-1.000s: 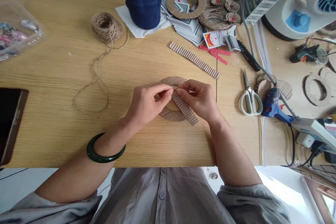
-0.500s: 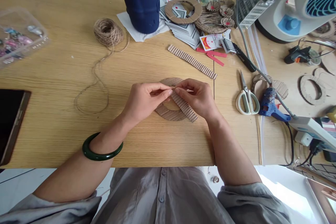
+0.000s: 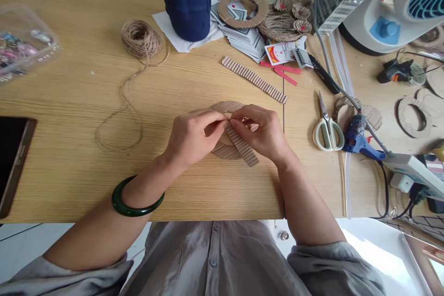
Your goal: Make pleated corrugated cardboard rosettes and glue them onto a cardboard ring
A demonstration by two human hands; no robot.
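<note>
My left hand [image 3: 194,134] and my right hand [image 3: 262,132] meet fingertip to fingertip, both pinching the upper end of a corrugated cardboard strip [image 3: 244,146]. The strip slants down to the right from my fingers, over a flat cardboard ring [image 3: 227,151] on the table. My fingers hide the pinched end and part of the ring. A second corrugated strip [image 3: 255,79] lies beyond my right hand.
On the right are scissors [image 3: 328,129], a blue glue gun [image 3: 359,136], a power strip [image 3: 412,169] and a fan [image 3: 385,14]. A twine ball [image 3: 140,41], dark blue cup [image 3: 189,4] and playing cards [image 3: 244,44] are at the back; a phone [image 3: 14,162] lies left.
Both hands keep pinching the strip. My left hand has turned slightly and its fingers have drawn closer together; the strip's lower end has shifted a little left and down.
</note>
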